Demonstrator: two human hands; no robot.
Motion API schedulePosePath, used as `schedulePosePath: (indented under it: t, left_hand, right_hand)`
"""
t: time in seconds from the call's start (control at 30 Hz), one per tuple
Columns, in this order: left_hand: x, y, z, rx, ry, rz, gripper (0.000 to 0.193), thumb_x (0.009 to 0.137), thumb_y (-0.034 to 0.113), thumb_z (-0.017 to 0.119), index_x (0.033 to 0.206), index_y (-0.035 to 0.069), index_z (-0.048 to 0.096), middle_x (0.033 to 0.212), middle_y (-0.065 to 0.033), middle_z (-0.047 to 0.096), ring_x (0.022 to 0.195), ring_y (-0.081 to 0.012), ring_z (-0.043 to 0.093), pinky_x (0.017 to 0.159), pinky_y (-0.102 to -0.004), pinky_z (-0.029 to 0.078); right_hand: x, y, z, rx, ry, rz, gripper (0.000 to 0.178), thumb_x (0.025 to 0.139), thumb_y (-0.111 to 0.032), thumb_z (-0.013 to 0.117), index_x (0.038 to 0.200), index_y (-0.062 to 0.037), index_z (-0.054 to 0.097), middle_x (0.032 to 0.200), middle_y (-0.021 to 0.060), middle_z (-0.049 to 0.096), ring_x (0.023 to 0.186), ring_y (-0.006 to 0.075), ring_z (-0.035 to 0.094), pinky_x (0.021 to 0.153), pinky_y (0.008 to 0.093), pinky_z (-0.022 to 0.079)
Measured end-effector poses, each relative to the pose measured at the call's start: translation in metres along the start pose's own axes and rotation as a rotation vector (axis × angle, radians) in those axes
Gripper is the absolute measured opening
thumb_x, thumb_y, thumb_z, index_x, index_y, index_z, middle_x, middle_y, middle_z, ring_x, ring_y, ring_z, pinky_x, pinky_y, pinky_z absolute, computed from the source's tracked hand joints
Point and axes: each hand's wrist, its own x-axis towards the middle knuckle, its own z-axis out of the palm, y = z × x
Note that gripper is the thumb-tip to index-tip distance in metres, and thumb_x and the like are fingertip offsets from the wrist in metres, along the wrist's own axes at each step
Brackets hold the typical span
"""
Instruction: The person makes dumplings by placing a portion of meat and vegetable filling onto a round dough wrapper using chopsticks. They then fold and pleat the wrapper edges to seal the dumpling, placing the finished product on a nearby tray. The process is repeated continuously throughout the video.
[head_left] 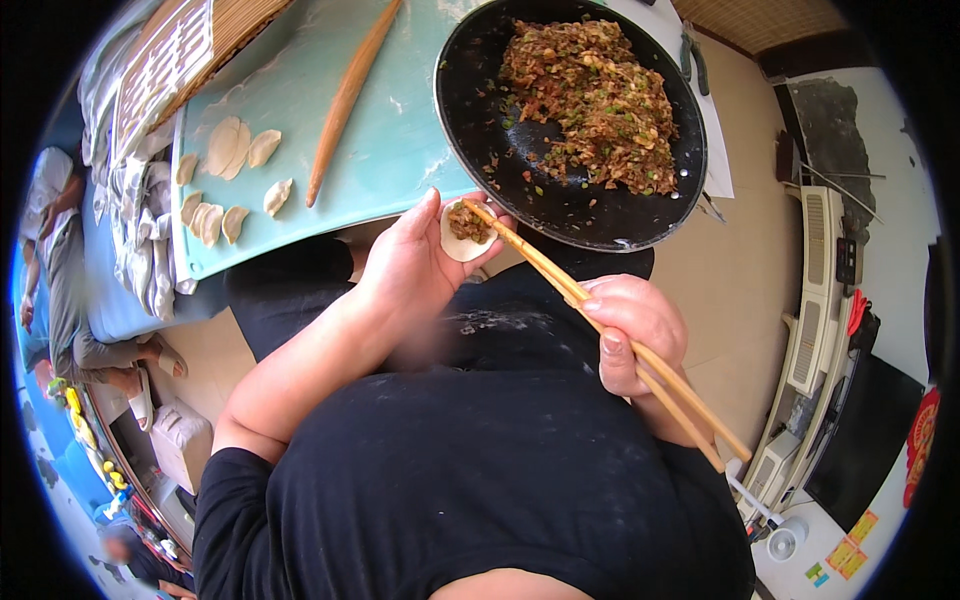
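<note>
Two long, slim, honey-coloured wooden chopsticks [540,263] are gripped in the right hand [640,325], whose fingers curl around them. Their long axis runs diagonally: the tips point forward and to the left, the thick ends back and to the right, beyond the right hand. The tips meet a small brown-and-green dab of filling [466,224] on a thin, round, pale dough wrapper [460,250]. The left hand [415,235] cradles this wrapper on its fingers, palm up, in front of the near edge of the turquoise-topped counter [400,140].

Just beyond the wrapper stands a wide, round black pan [530,205], with a chunky brown mound of filling flecked with green [600,100] heaped toward its far right. To the left, a tapered brown wooden rolling pin [345,105] lies on the counter, its narrow near end pointing toward the person and slightly left. Farther left lie several overlapping flat round wrappers [228,147], with pale half-moon dumplings [235,223] around them.
</note>
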Motion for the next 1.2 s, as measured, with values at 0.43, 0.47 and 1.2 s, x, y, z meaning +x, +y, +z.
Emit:
schedulePosePath:
  t: [0.43,0.47,1.2]
  left_hand:
    - [-0.030,0.029,0.018,0.084,-0.181,0.146,0.054,0.098,0.037,0.023,0.128,-0.005,0.035,0.130,-0.0210,0.044,0.116,-0.0290,0.049,0.096,-0.0372,0.043]
    - [-0.031,0.029,0.020,0.108,-0.197,0.163,0.054,0.098,0.037,0.023,0.128,-0.005,0.035,0.130,-0.0208,0.044,0.116,-0.0291,0.049,0.096,-0.0372,0.043]
    - [-0.033,0.037,0.039,-0.037,-0.214,0.067,0.056,0.097,0.038,0.024,0.124,-0.009,0.039,0.125,-0.0247,0.046,0.115,-0.0333,0.049,0.096,-0.0406,0.044]
  right_hand:
    - [0.015,-0.022,-0.001,0.158,0.200,-0.063,0.034,0.094,-0.037,0.040,0.094,-0.0037,0.045,0.080,0.0123,0.047,0.056,0.0248,0.057,0.051,0.0357,0.054]
    - [0.019,-0.021,0.002,0.147,0.189,-0.076,0.034,0.094,-0.037,0.040,0.093,-0.0036,0.045,0.080,0.0123,0.047,0.056,0.0249,0.057,0.051,0.0356,0.055]
    - [0.021,-0.024,-0.011,0.269,0.307,-0.114,0.032,0.094,-0.033,0.040,0.088,-0.0024,0.047,0.077,0.0133,0.051,0.057,0.0265,0.059,0.049,0.0373,0.055]
